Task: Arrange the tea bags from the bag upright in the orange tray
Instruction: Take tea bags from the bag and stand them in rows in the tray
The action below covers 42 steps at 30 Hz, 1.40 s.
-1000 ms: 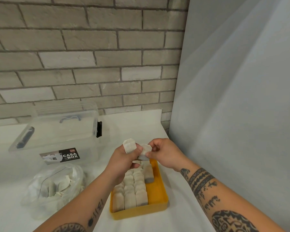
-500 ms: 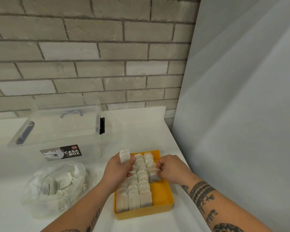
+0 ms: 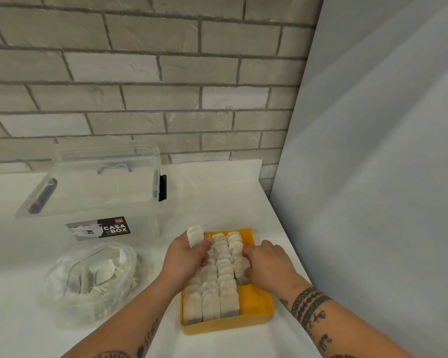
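Orange tray (image 3: 254, 304), off-white tea bags (image 3: 210, 304), grey brick wall (image 3: 140, 73).

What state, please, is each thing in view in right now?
orange tray, partly filled
standing tea bags, upright in rows
plastic bag, holds loose tea bags
clear box, lid on
left hand, grips spare tea bag
right hand, pinches tea bag inside tray

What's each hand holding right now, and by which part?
The left hand pinches a white paper tea bag by its lower end; the right hand grips a second tea bag by its right edge, in the orange plastic tray.
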### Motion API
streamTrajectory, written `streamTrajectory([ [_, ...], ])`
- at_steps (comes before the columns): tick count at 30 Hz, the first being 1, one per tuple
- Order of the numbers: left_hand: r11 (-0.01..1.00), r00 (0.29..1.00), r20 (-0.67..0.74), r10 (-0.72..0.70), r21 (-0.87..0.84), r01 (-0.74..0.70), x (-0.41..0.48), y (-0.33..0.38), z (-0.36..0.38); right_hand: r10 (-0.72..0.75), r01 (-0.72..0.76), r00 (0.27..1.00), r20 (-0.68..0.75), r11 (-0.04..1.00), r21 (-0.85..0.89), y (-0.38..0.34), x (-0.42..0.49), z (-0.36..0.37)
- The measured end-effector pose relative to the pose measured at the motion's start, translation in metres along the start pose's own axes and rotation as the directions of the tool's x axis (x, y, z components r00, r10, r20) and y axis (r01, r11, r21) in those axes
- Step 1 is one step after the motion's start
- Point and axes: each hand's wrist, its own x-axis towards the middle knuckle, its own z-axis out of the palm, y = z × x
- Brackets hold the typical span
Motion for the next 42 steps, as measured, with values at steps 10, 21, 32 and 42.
streamTrajectory([
  [10, 1.0, 1.0, 0.001, -0.007, -0.017, 0.007, 0.002, -0.002, 0.002, -0.047, 0.055, 0.992, -0.121, 0.996, 0.07, 0.012, 0.006, 0.009],
  [21, 1.0, 1.0, -0.001, -0.013, -0.005, 0.013, 0.001, -0.003, 0.001, 0.125, -0.125, 0.992, -0.003, 0.992, -0.007, 0.003, 0.013, 0.023],
  [32, 0.992, 0.992, 0.057, -0.117, -0.036, 0.119, -0.001, 0.011, 0.003, 0.127, -0.112, 0.988, -0.086, 0.981, 0.159, 0.003, 0.006, 0.007],
  [42, 0.941, 0.922, 0.329, -0.207, -0.192, 0.279, -0.017, 0.031, 0.029, 0.138, 0.001, 0.974, -0.18, 0.791, 0.612, 0.005, 0.0, -0.01],
])
